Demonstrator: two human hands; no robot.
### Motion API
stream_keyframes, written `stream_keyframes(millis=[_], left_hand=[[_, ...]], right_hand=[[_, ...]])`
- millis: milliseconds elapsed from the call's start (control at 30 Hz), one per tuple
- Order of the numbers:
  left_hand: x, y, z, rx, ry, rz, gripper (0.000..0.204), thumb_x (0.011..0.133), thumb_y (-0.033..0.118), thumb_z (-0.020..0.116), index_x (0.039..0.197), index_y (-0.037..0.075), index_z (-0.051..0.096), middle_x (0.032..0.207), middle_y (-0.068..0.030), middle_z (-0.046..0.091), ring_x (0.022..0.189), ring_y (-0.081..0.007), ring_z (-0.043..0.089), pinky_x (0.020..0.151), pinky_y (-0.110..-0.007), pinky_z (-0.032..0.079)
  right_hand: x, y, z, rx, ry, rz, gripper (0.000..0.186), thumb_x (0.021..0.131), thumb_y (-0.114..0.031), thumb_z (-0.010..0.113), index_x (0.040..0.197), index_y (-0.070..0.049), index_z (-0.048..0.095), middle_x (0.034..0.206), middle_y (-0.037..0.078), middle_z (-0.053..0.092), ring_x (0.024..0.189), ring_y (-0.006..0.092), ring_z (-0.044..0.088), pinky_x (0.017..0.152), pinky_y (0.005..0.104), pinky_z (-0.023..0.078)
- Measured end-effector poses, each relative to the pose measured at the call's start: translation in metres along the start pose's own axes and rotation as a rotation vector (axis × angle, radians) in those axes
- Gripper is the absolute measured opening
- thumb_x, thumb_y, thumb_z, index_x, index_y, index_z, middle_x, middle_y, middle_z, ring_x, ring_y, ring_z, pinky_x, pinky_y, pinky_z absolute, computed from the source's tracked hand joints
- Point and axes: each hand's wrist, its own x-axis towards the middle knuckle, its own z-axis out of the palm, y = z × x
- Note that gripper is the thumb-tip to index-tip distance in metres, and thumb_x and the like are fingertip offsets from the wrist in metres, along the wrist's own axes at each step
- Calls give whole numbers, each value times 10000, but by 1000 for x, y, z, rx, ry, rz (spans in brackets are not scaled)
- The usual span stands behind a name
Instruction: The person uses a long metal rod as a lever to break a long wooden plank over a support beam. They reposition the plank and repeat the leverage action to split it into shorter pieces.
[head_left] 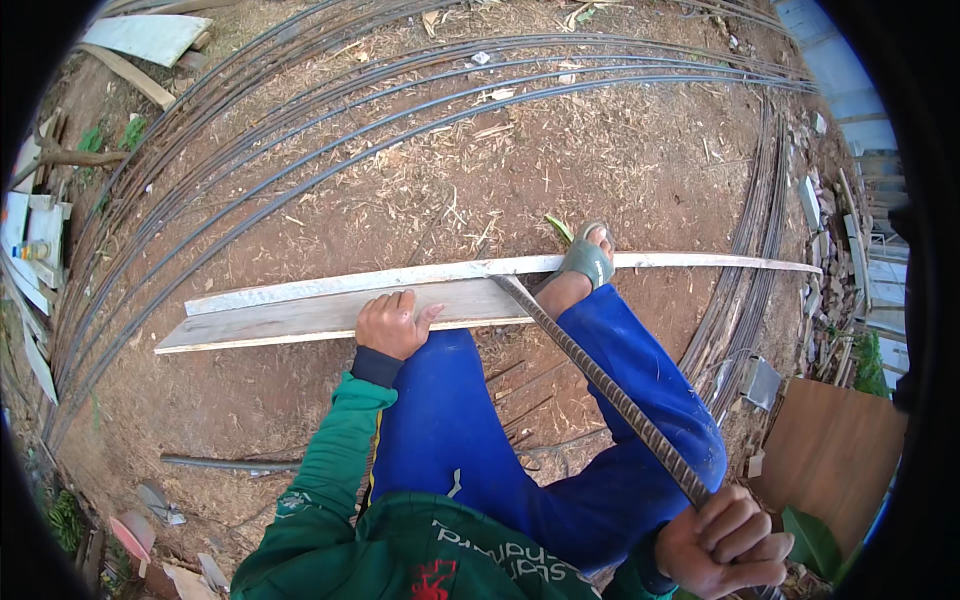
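Note:
My right hand (725, 545) is wrapped round the lower end of a long ribbed steel bar (610, 390). The bar runs slantwise up to the left, and its flattened tip meets the seam between a wooden board (260, 322) and a long whitish wood strip (350, 283). With curled fingers and the thumb held apart, my left hand (393, 325) grips the board near its middle. My left knee lies against the board's near edge. A sandalled foot (590, 255) of mine presses on the strip, right of the bar's tip.
Long steel rods (390, 140) curve across the ground ahead and down the left. More rods (745, 240) lie at the right, beside scrap wood and rubble. A brown panel (835, 460) is at the lower right. A dark rod (230, 463) and a pink dish-like thing (133, 535) lie at the lower left.

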Motion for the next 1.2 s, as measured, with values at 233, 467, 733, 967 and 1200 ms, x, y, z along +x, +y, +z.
stream_keyframes(millis=[233,467,733,967,1200], left_hand=[[-20,7,-5,-136,-81,-42,471,935,461,572,808,14,651,773,-143,646,763,-322,633,655,-432,505],[-11,-13,-10,-125,-361,-304,455,976,418,503,1054,0,665,1048,-213,650,1015,-388,607,875,-479,477],[-27,-10,17,-19,-618,-358,631,968,487,470,1337,-24,510,1377,-239,493,1278,-388,460,1056,-511,359],[-45,-2,23,58,-586,-324,651,948,527,476,1332,5,539,1384,-207,507,1312,-359,430,1088,-515,294],[-76,2,31,34,-448,-238,619,936,490,511,1299,-10,552,1391,-234,485,1305,-366,413,1085,-517,277]], right_hand=[[-53,-23,-25,-13,96,-25,478,1033,-491,388,706,-150,316,490,-21,286,383,94,255,395,267,260],[-93,-42,-40,-79,275,53,415,1019,-447,450,753,-128,445,492,26,416,368,181,391,386,331,346],[-88,-49,-64,-225,376,180,393,1086,-365,268,751,-167,326,509,-29,272,409,103,238,463,285,352],[-49,-43,-85,-156,502,310,386,1089,-310,304,740,-145,319,539,-16,258,462,107,267,526,294,366],[-35,-30,-111,-23,385,268,404,1085,-302,322,715,-142,323,535,-25,247,457,99,251,506,282,327]])
